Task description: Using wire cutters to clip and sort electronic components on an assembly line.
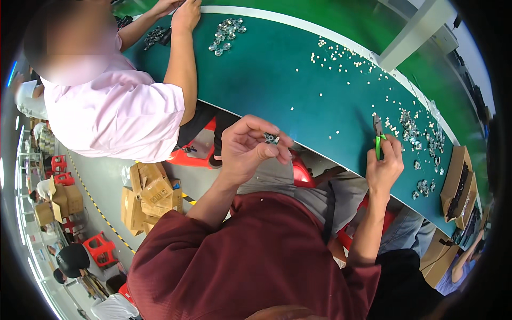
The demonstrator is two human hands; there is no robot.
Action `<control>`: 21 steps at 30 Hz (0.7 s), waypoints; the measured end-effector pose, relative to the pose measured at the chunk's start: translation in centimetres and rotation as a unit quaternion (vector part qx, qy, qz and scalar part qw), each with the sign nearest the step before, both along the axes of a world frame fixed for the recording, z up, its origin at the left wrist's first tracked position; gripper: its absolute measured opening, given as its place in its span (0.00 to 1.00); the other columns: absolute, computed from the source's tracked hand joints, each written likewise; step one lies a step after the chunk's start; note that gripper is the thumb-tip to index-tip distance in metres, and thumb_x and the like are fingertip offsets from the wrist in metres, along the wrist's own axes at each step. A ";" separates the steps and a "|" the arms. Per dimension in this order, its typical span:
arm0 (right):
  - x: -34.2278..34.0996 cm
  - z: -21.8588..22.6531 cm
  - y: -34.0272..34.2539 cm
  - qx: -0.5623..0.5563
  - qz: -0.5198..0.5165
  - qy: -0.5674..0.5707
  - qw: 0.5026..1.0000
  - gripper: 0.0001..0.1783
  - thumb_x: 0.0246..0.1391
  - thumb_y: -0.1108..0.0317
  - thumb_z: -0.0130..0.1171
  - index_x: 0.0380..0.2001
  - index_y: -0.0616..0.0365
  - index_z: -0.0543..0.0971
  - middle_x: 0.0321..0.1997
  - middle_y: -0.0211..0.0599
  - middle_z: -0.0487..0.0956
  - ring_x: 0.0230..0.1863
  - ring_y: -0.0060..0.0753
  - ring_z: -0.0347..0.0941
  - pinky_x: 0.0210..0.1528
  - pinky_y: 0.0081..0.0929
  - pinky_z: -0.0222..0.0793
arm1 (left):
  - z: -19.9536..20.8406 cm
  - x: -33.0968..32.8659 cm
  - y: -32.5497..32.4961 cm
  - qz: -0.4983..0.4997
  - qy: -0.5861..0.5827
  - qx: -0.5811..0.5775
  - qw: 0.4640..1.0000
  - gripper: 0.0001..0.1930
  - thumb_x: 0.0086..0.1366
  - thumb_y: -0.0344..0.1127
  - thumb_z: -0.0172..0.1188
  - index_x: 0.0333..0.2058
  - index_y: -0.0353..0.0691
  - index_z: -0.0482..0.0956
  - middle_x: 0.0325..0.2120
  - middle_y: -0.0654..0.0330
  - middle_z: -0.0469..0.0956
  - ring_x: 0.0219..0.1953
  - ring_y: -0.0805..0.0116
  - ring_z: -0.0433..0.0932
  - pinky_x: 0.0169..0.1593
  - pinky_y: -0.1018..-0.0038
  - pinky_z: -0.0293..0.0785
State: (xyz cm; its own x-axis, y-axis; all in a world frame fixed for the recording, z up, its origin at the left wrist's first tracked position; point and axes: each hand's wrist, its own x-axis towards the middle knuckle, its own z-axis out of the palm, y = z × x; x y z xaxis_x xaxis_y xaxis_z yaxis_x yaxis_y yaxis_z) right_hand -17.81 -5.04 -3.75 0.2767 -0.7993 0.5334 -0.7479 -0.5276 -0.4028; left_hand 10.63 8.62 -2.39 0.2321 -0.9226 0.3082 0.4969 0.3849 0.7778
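Pliers with green handles [378, 140] sit in the person's right hand [385, 164], whose fingers are wrapped around the grips. The dark metal nose points away from the person, toward small pale pieces [392, 128] scattered on the green tabletop [256, 69]; whether the nose touches the table cannot be told. The left hand [253, 146] pinches 1 small, dark, shiny piece [271, 138] between thumb and fingertips, its other fingers loosely curved. That piece is well apart from the pliers and appears near the table's close edge, in front of the person's maroon shirt [250, 250]; its exact shape is too small to make out.

Beyond the right hand lies a loose spread of clear and dark glassy pieces [410, 130], with 1 smaller cluster [423, 188] nearer the table's close edge. An open cardboard carton [453, 173] with dark contents stands at the right end. More pale pieces are strewn along the far edge.

To the left, 1 co-worker in a pale pink shirt [117, 114] has their arms over the table, near a pile of glassy pieces [226, 36]. Cardboard boxes [152, 194] are heaped on the floor behind.
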 end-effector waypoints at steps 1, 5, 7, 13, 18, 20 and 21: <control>0.1 -0.2 0.1 -0.017 -0.008 0.010 1.000 0.12 0.41 0.80 0.60 0.34 0.62 0.82 0.43 0.41 0.82 0.35 0.50 0.79 0.36 0.40 0.75 | -0.1 0.0 -0.1 0.003 -0.004 0.002 1.000 0.13 0.65 0.24 0.66 0.46 0.30 0.74 0.39 0.39 0.82 0.35 0.56 0.86 0.37 0.65 0.87; 0.2 -1.0 0.1 -0.050 -0.024 0.034 0.998 0.14 0.42 0.79 0.61 0.36 0.61 0.83 0.46 0.40 0.81 0.37 0.50 0.79 0.38 0.41 0.75 | -0.5 0.2 -0.7 0.018 -0.012 0.015 1.000 0.13 0.64 0.24 0.66 0.45 0.30 0.74 0.39 0.39 0.82 0.35 0.57 0.86 0.37 0.65 0.87; 0.3 -0.9 -0.1 -0.032 -0.035 0.044 0.998 0.15 0.44 0.79 0.60 0.39 0.63 0.82 0.48 0.43 0.81 0.41 0.51 0.80 0.41 0.39 0.76 | -0.6 0.4 -1.2 0.019 -0.018 0.013 1.000 0.13 0.64 0.23 0.65 0.45 0.30 0.74 0.39 0.40 0.82 0.35 0.57 0.86 0.38 0.65 0.86; 0.7 -0.6 -0.2 -0.051 -0.022 0.052 0.997 0.17 0.43 0.78 0.60 0.40 0.61 0.83 0.48 0.42 0.80 0.37 0.52 0.76 0.40 0.43 0.73 | -0.2 0.5 -1.7 0.045 -0.041 0.027 0.998 0.13 0.64 0.22 0.65 0.45 0.31 0.73 0.39 0.41 0.83 0.35 0.59 0.86 0.39 0.65 0.86; 0.2 -1.2 0.2 -0.046 -0.026 0.071 0.996 0.16 0.41 0.78 0.58 0.38 0.63 0.82 0.47 0.45 0.80 0.37 0.54 0.74 0.39 0.45 0.72 | -0.5 1.6 -3.6 0.116 -0.099 0.087 0.984 0.12 0.65 0.23 0.65 0.46 0.33 0.76 0.43 0.50 0.83 0.41 0.67 0.83 0.42 0.73 0.82; 0.1 -1.1 0.5 -0.046 -0.025 0.078 0.996 0.14 0.41 0.78 0.58 0.36 0.63 0.81 0.47 0.46 0.80 0.37 0.54 0.74 0.39 0.45 0.71 | 0.0 2.8 -4.2 0.220 -0.297 0.126 0.920 0.12 0.64 0.26 0.67 0.45 0.34 0.79 0.43 0.54 0.83 0.42 0.69 0.82 0.42 0.73 0.81; 0.2 -0.9 0.7 -0.034 -0.028 0.068 0.997 0.14 0.42 0.77 0.57 0.36 0.63 0.81 0.46 0.45 0.80 0.39 0.54 0.75 0.41 0.46 0.71 | 0.2 3.7 -4.8 0.247 -0.345 0.142 0.894 0.12 0.61 0.28 0.69 0.43 0.36 0.82 0.42 0.56 0.83 0.41 0.69 0.83 0.41 0.73 0.81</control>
State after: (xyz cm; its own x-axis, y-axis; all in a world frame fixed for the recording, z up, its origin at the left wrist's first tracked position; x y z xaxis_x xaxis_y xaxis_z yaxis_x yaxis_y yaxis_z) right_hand -17.58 -4.32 -4.65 0.3068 -0.7786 0.5474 -0.8219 -0.5068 -0.2602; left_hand 14.35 3.82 -2.14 0.4788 -0.8234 0.3044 -0.3153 0.1623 0.9350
